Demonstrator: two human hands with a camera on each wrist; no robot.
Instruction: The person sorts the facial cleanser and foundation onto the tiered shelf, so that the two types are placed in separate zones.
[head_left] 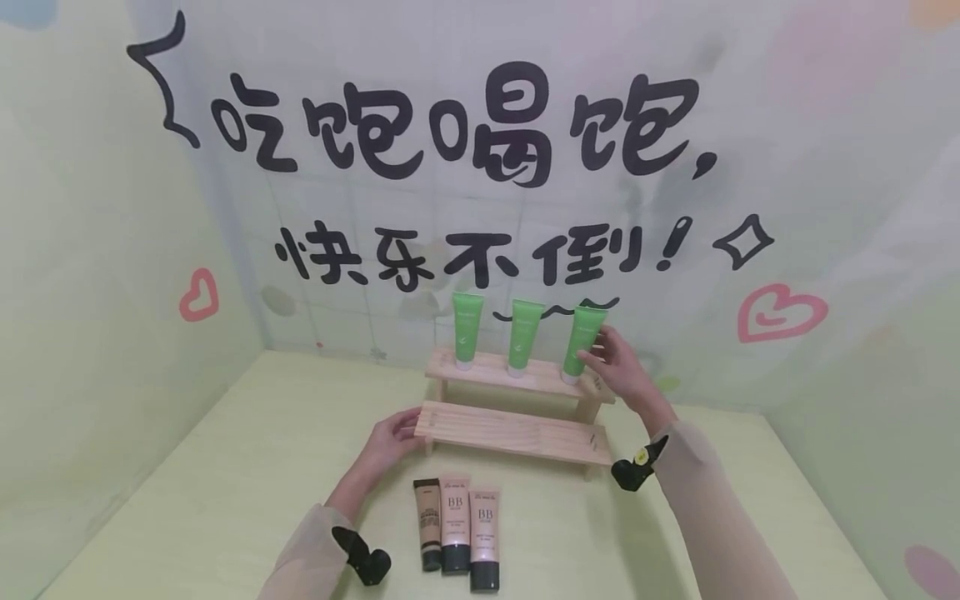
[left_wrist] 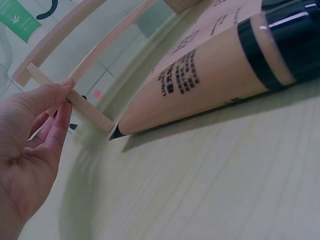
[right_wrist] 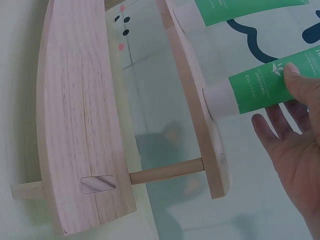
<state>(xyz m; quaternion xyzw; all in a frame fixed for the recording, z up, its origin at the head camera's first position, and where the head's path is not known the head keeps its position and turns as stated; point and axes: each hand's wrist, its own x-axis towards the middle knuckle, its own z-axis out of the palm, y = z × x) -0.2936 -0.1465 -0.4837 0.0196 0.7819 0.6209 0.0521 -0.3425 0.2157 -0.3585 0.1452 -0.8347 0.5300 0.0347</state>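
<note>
A two-tier wooden rack [head_left: 517, 433] is noted on the table [head_left: 225, 467], spanning the space between both hands. Its lower shelf end is pinched between thumb and fingers by the left hand [head_left: 390, 437]; in the left wrist view the thumb [left_wrist: 47, 95] is seen on top of the end bar. Three green tubes are stood upright on the upper shelf. The green tube [head_left: 581, 342] nearest the right hand [head_left: 618, 371] is touched at its side by the thumb, with the other fingers loosely spread beside it; a full grasp is not shown. Three beige BB tubes [head_left: 457, 521] are laid flat, close to the left forearm. The step in hand is judged to be placement of the third green tube. Next, release without tipping is called for.
</note>
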